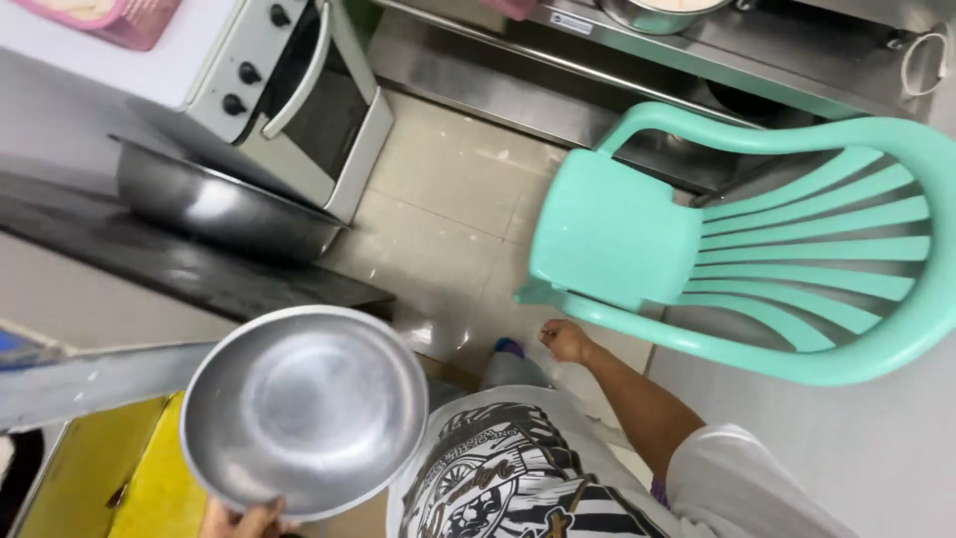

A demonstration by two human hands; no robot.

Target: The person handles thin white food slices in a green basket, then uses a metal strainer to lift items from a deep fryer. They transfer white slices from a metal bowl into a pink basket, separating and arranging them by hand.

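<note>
From the head view I see my left hand (242,520) at the near edge, its grip closed on the rim of a round steel bowl (304,410), which it holds up, empty and tilted toward me, above a yellow surface (149,478) at near left. My right hand (566,341) hangs loosely curled with nothing in its grip, just beside the front edge of the mint-green plastic chair (637,234) on the tiled floor (448,199). Farther left, a large steel basin (214,204) sits on the dark tabletop (199,269) before a white oven (299,100).
</note>
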